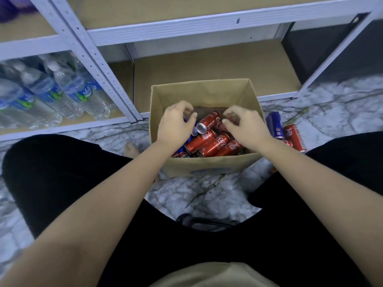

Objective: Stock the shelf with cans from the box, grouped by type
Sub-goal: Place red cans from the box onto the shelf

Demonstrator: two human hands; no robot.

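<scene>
Both my forearms stretch out over black-trousered knees, down into the cardboard box [251, 96] on the marble floor [335, 96]. Left hand [175, 125] hovers over blue cans, fingers curled, and I can't tell if they grasp anything. Right hand [245, 126] sits over the red cans [209, 139], fingers bent, grip just as unclear. Two cans, blue [274, 125] and red [294, 137], lie on the floor just right of the box. Behind it, the bottom shelf [217, 65]; water bottles [68, 90] fill the left bay
</scene>
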